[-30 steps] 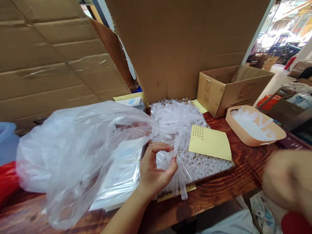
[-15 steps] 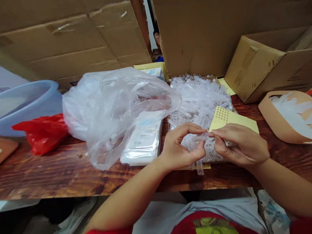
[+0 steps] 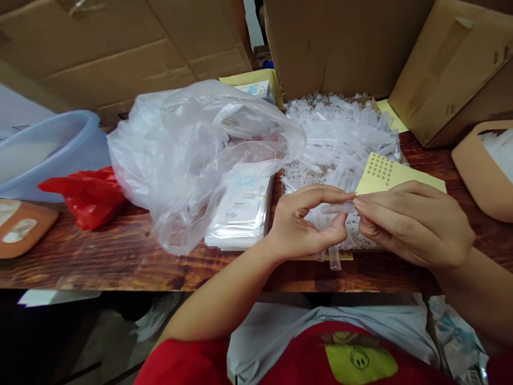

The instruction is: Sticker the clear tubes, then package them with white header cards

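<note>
Between thumb and fingers, my left hand (image 3: 308,222) pinches a small clear plastic tube (image 3: 335,208), held roughly level. My right hand (image 3: 412,222) has its fingertips pressed together at the tube's right end; whether they hold a small piece there is hidden. Just beyond the right hand lies a yellow sheet with rows of small round dots (image 3: 404,179). Under and behind both hands spreads a heap of clear tubes and small white parts (image 3: 336,139). One loose tube (image 3: 335,258) sticks out at the front edge of the heap.
A stack of white-silver packets (image 3: 240,208) sits left of my hands, partly under a big clear plastic bag (image 3: 172,155). Farther left are a red bag (image 3: 90,195), a blue basin (image 3: 60,155) and an orange container (image 3: 26,227). Cardboard boxes (image 3: 340,48) line the back; an orange tub (image 3: 481,171) stands right.
My right hand has closed in on the tube's end, its fingers now covering it. The view has tilted downward, so table objects sit higher in the picture.
</note>
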`<action>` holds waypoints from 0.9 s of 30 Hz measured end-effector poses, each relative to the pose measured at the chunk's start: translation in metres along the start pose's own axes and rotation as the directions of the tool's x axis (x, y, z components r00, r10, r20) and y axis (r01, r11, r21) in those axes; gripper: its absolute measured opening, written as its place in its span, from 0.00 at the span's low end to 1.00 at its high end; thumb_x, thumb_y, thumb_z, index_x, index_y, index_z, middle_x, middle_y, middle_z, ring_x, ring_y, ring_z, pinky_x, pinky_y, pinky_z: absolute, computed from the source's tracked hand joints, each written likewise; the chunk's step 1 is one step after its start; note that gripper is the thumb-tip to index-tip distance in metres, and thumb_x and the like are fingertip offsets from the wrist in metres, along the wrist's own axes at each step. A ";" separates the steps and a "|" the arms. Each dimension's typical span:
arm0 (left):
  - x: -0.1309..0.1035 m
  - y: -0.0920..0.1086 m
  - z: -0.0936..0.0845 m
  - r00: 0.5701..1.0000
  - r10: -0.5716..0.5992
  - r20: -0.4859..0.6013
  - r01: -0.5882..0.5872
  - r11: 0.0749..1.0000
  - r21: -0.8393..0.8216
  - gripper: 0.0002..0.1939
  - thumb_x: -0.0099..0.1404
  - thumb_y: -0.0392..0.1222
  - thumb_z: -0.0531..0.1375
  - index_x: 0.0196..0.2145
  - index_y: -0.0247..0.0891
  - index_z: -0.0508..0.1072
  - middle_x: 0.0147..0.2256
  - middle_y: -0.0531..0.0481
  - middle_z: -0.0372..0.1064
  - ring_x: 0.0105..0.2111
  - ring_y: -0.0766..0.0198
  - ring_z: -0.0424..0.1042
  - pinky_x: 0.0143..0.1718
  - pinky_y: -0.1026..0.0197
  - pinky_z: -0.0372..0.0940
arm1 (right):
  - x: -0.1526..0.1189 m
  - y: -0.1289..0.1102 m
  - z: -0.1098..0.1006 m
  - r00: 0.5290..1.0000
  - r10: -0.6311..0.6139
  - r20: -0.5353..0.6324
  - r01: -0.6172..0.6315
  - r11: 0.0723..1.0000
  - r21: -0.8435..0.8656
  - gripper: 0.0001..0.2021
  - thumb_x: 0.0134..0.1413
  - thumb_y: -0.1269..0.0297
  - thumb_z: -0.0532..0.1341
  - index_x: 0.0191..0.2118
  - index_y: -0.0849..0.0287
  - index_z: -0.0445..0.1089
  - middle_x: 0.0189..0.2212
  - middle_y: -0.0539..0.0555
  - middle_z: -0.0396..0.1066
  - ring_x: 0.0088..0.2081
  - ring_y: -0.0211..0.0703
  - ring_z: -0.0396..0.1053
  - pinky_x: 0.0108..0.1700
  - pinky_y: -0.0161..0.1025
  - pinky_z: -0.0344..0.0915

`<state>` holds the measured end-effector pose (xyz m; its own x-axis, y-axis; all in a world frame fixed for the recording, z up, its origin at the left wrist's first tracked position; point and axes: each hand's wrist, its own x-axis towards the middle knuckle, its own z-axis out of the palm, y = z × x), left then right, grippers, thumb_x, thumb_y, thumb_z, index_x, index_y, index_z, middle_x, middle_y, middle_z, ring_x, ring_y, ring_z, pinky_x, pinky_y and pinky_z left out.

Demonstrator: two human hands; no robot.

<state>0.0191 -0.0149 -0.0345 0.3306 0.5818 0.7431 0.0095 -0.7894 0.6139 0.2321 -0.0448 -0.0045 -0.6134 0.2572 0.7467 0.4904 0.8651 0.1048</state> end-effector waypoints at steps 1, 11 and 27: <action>0.000 0.000 0.000 1.000 -0.001 0.004 0.001 1.000 -0.003 0.14 0.58 0.28 0.66 0.42 0.36 0.81 0.39 0.45 0.83 0.39 0.61 0.82 0.44 0.60 0.77 | 0.000 0.000 0.000 1.000 -0.001 0.001 0.001 1.000 -0.004 0.09 0.62 0.70 0.66 0.48 0.56 0.75 0.38 0.54 0.83 0.38 0.42 0.82 0.35 0.37 0.75; -0.002 0.000 -0.001 0.999 -0.047 0.025 0.047 0.999 -0.009 0.16 0.59 0.28 0.65 0.44 0.40 0.81 0.41 0.48 0.82 0.40 0.60 0.81 0.45 0.57 0.78 | -0.001 -0.002 0.000 0.995 0.083 0.046 -0.085 0.996 0.030 0.11 0.63 0.67 0.65 0.50 0.48 0.76 0.40 0.50 0.83 0.38 0.45 0.82 0.34 0.40 0.74; -0.005 -0.007 0.000 0.995 -0.100 -0.004 0.100 0.991 -0.085 0.16 0.59 0.28 0.66 0.43 0.41 0.81 0.41 0.48 0.82 0.41 0.59 0.81 0.47 0.55 0.78 | -0.002 -0.002 0.013 0.972 0.235 -0.018 -0.234 0.971 0.044 0.18 0.63 0.68 0.66 0.56 0.44 0.73 0.39 0.50 0.81 0.36 0.43 0.79 0.36 0.43 0.71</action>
<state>0.0174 -0.0125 -0.0421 0.3238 0.6590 0.6789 -0.0374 -0.7080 0.7052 0.2246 -0.0412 -0.0148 -0.4698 0.4455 0.7621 0.5926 0.7990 -0.1017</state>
